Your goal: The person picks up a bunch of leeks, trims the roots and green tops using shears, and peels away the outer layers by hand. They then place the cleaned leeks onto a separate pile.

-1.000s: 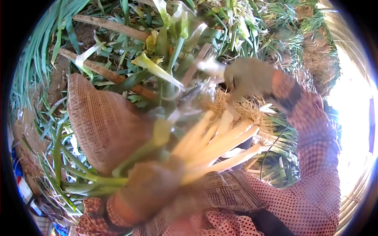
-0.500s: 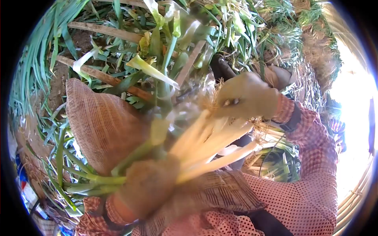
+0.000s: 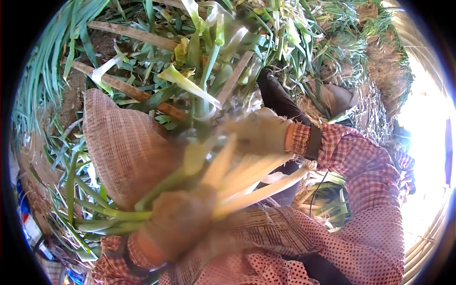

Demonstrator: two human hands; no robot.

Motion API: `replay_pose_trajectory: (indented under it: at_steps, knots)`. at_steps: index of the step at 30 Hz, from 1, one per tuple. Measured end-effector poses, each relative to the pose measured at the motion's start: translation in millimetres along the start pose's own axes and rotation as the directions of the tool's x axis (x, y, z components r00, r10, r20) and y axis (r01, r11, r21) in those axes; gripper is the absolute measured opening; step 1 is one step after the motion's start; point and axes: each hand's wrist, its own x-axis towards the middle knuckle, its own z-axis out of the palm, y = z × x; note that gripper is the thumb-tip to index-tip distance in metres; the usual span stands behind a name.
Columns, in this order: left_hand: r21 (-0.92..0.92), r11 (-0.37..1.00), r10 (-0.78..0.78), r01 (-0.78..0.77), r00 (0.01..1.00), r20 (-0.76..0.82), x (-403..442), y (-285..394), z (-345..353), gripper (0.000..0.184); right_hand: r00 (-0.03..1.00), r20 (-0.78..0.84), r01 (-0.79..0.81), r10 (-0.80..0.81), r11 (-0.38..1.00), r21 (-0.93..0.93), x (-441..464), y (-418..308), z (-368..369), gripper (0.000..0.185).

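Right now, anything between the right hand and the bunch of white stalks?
Nothing visible. The right hand is right over the upper stalks, though blur hides whether it touches them. The left hand grips the bunch farther down, out of its way.

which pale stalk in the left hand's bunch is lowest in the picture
The bottom stalk, running up and right from the left hand: it lies below the other stalks, closest to the striped cloth.

Dark wristbands [image 3: 313, 142] circle red-checked sleeves [image 3: 358, 166]; pink cloth [image 3: 365, 237] bears black dots.
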Motion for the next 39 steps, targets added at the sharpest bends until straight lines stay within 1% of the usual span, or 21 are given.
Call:
replay_pose_trajectory:
  at_steps: [2, 4, 6, 8, 9, 10, 11, 12, 13, 15, 17, 19, 20, 23, 26, 29, 30, 33, 36, 38, 39]
  knots:
    - [-0.018, 0.999, -0.026, 0.026, 0.999, 0.031, -0.3, 0.1, -2.1, 0.025, 0.996, 0.066, -0.055, 0.054, 0.998, 0.013, 4.1, -5.6, 0.9, 0.028]
    - [-0.049, 0.998, -0.039, 0.042, 0.998, 0.053, 0.1, 1.4, -4.7, 0.028, 0.996, -0.014, -0.085, 0.085, 0.996, -0.038, 2.9, -5.1, -2.5, 0.029]
    - [-0.081, 0.996, -0.035, 0.038, 0.999, 0.034, 0.9, 0.6, -2.1, 0.025, 0.981, -0.093, -0.18, 0.172, 0.98, -0.088, 8.4, 14.5, 0.6, 0.029]
    - [-0.078, 0.997, -0.027, 0.026, 1.0, -0.001, -0.4, -2.4, -1.8, 0.022, 0.923, -0.159, -0.365, 0.35, 0.927, -0.082, 8.7, 33.7, -18.9, 0.027]
    - [-0.068, 0.998, -0.017, 0.015, 1.0, -0.019, -2.9, -2.5, -0.6, 0.02, 0.877, -0.347, -0.379, 0.333, 0.923, -0.072, 5.0, 54.3, -22.0, 0.029]
    - [-0.062, 0.998, -0.004, 0.002, 0.999, -0.032, -3.7, -2.0, 0.6, 0.018, 0.729, -0.646, -0.304, 0.224, 0.953, -0.012, 3.4, 83.5, -13.9, 0.024]
    - [-0.074, 0.997, -0.014, 0.012, 0.999, -0.031, -2.6, -2.0, 0.0, 0.016, 0.764, -0.555, -0.324, 0.328, 0.94, 0.11, -7.6, 80.5, -32.6, 0.022]
    - [-0.088, 0.996, -0.025, 0.023, 0.999, -0.031, -1.6, -1.9, -1.6, 0.015, 0.867, -0.337, -0.331, 0.367, 0.93, 0.161, -19.8, 73.7, -53.4, 0.025]
    - [-0.101, 0.994, -0.031, 0.028, 0.999, -0.023, -1.1, -1.1, -2.5, 0.013, 0.92, -0.094, -0.356, 0.382, 0.91, 0.213, -32.7, 60.4, -65.0, 0.028]
    - [-0.086, 0.996, -0.009, 0.007, 1.0, -0.023, 2.4, -0.2, -3.3, 0.012, 0.972, -0.223, -0.071, 0.071, 0.997, 0.006, -48.3, 44.0, -44.0, 0.024]
    - [-0.061, 0.998, 0.003, -0.004, 1.0, -0.019, 4.3, 1.1, -4.4, 0.012, 0.982, -0.171, 0.083, -0.084, 0.996, -0.012, -50.9, 37.4, -38.1, 0.021]
    - [-0.029, 1.0, 0.0, 0.0, 1.0, -0.01, 4.4, 2.0, -4.9, 0.011, 0.996, 0.013, 0.087, -0.091, 0.979, 0.187, -46.1, 32.9, -39.0, 0.021]
    - [-0.038, 0.999, -0.006, 0.006, 1.0, -0.008, 4.1, 1.8, -4.7, 0.011, 0.989, 0.082, 0.106, -0.125, 0.974, 0.198, -42.4, 44.1, -34.0, 0.022]
    - [-0.076, 0.997, -0.008, 0.009, 1.0, 0.013, 6.1, 2.7, -4.6, 0.013, 0.961, -0.154, 0.264, -0.229, 0.925, 0.273, -41.6, 56.6, -3.1, 0.021]
    - [-0.112, 0.994, -0.015, 0.02, 0.999, 0.047, 6.9, 0.3, -6.9, 0.016, 0.959, -0.196, 0.27, -0.205, 0.87, 0.413, -40.1, 56.8, -11.7, 0.021]
    - [-0.141, 0.989, -0.029, 0.037, 0.997, 0.065, 4.2, 0.1, -7.7, 0.021, 0.968, -0.003, 0.21, -0.25, 0.804, 0.556, -41.4, 54.3, -21.8, 0.023]
    - [-0.137, 0.99, -0.031, 0.042, 0.996, 0.087, 5.1, 0.4, -9.0, 0.024, 0.958, -0.003, 0.248, -0.287, 0.822, 0.512, -41.1, 55.9, -15.1, 0.019]
    - [-0.147, 0.987, -0.05, 0.063, 0.995, 0.09, 6.9, -1.3, -8.2, 0.032, 0.952, -0.168, 0.298, -0.256, 0.9, 0.317, -44.9, 46.4, -11.1, 0.014]
    - [-0.149, 0.983, -0.09, 0.106, 0.99, 0.107, 6.1, -1.2, -8.4, 0.038, 0.893, -0.417, 0.335, -0.172, 0.872, 0.357, -44.8, 51.2, -9.5, 0.011]
    - [-0.108, 0.99, -0.079, 0.088, 0.993, 0.082, 4.6, -1.7, -7.4, 0.04, 0.835, -0.549, 0.055, 0.044, 0.985, 0.162, -35.1, 90.1, 4.4, 0.01]
    - [-0.071, 0.996, -0.053, 0.057, 0.997, 0.053, -0.5, -4.7, 0.9, 0.041, 0.813, -0.556, -0.085, 0.174, 0.98, 0.183, -35.2, 104.6, 0.3, 0.01]
